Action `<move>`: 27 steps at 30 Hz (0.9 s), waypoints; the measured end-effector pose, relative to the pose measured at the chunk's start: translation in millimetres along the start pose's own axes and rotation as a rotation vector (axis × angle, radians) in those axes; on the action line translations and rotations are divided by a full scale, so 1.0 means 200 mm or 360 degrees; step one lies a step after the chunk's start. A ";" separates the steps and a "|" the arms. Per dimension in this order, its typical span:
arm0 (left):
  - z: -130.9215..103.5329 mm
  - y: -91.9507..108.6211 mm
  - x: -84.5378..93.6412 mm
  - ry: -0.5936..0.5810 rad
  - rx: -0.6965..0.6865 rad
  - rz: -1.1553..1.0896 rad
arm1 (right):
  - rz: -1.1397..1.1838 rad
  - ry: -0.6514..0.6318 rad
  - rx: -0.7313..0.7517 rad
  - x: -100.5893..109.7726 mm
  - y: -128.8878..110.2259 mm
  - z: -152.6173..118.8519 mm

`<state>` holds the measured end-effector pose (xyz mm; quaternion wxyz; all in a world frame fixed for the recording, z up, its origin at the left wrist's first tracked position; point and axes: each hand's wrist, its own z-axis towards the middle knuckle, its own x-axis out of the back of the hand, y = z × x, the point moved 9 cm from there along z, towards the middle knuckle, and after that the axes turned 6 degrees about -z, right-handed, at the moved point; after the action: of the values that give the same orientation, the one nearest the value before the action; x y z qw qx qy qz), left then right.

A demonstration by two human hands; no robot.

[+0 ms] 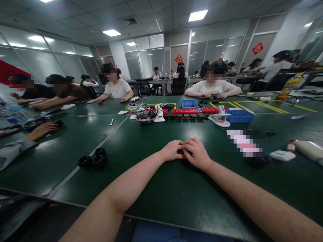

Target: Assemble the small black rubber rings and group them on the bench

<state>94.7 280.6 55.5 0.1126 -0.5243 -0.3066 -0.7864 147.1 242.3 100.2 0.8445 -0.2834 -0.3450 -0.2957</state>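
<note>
My left hand (172, 150) and my right hand (198, 153) meet over the green table (161, 191), fingertips touching. The fingers of both are bent and closed around a small dark thing (180, 152), mostly hidden by them, whose kind I cannot make out. To the left of my hands stand several glossy black round pieces (85, 162), hollow-looking and grouped close together. On the right lie a pixelated pink-and-white item (243, 143) and a white earphone case (282, 155), both apart from my right hand.
Ahead runs a red-and-black power strip (185, 110), with tangled cables (146, 115), a white clamp (220, 116) and blue bins (241, 116) (189, 104). A small wrench (112, 122) lies left. Another person's hand (44, 130) rests far left. Several people sit around the tables.
</note>
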 end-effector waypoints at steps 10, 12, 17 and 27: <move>0.01 0.08 -0.06 -0.0137 -0.0121 0.0057 | 0.0558 0.0259 -0.0144 0.05 0.07 -0.04; 0.00 0.10 -0.06 -0.0155 -0.0150 0.0072 | 0.0623 0.0295 -0.0188 0.06 0.09 -0.04; 0.00 0.12 -0.04 -0.0113 -0.0114 0.0066 | 0.0630 0.0316 -0.0228 0.06 0.09 -0.03; 0.01 0.04 0.00 0.0170 0.0267 0.0139 | 0.0176 0.0301 -0.0299 0.00 0.11 -0.04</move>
<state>99.7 275.5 58.5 0.2064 -0.4832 -0.3417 -0.7792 166.2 252.0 89.8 0.8580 -0.3507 -0.2186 -0.3050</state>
